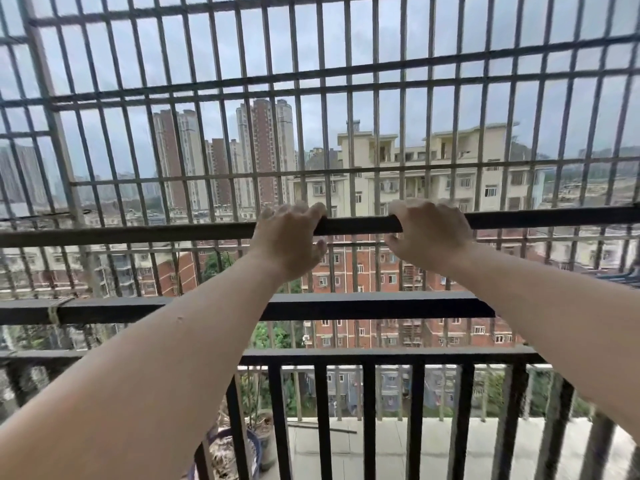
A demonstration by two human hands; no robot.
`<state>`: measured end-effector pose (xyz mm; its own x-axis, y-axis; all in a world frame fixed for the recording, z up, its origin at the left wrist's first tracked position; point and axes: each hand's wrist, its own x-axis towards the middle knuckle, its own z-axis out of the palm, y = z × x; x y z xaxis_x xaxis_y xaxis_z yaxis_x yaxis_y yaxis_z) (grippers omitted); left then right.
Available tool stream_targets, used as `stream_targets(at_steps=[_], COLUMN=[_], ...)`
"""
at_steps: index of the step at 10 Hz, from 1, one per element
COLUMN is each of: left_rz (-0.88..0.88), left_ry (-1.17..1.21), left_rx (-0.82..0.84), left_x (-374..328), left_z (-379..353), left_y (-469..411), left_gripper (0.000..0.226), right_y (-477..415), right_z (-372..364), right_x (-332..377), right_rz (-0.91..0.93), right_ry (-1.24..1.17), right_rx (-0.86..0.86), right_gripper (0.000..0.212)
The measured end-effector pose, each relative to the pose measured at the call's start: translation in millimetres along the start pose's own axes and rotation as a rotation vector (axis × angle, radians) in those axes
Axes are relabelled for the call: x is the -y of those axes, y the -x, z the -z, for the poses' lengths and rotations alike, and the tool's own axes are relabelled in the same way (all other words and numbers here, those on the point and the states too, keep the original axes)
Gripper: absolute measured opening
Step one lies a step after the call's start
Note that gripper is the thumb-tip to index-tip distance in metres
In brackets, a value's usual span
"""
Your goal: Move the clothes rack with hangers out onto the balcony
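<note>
You hold a dark bar (360, 226) that runs level across the middle of the frame, from the left edge to the right edge. It looks like the rack's top rail, but you cannot tell for sure, and no hangers show on it. Your left hand (285, 242) grips it just left of centre, fingers (304, 212) curled over the top and pressed together, thumb tucked under. Your right hand (429, 235) grips it just right of centre the same way, fingers wrapped over, thumb below. A short bare stretch of bar lies between the 2 hands. Both forearms reach up from the lower corners.

Below the bar, a dark railing (346, 355) with upright posts crosses the lower frame. Behind everything, a grey metal grille (221, 84) fills the upper frame. At the bottom, left of centre, a pot (256, 445) with dry soil stands behind the railing posts on a pale floor (381, 452). Through the grille you see tower blocks (263, 150) and a cream building (433, 174) under a grey sky.
</note>
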<state>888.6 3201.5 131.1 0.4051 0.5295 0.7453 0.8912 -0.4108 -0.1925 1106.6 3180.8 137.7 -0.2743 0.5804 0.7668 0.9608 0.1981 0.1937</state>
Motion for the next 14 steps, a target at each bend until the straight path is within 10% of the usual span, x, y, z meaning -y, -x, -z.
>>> stream_targets(at_steps=[11,14], left_rz=[0.003,0.064], left_ry=[0.145,0.204], left_rx=[-0.149,-0.191], left_x=[5,-5], left_z=[4,-5], left_y=[11,69], left_gripper=[0.035,0.067], right_y=[2,53], right_z=[12,13], right_x=[17,44], right_rz=[-0.088,-0.073], right_ry=[-0.122,-0.088], right_rx=[0.055,-0.033], right_gripper=[0.018,0.063])
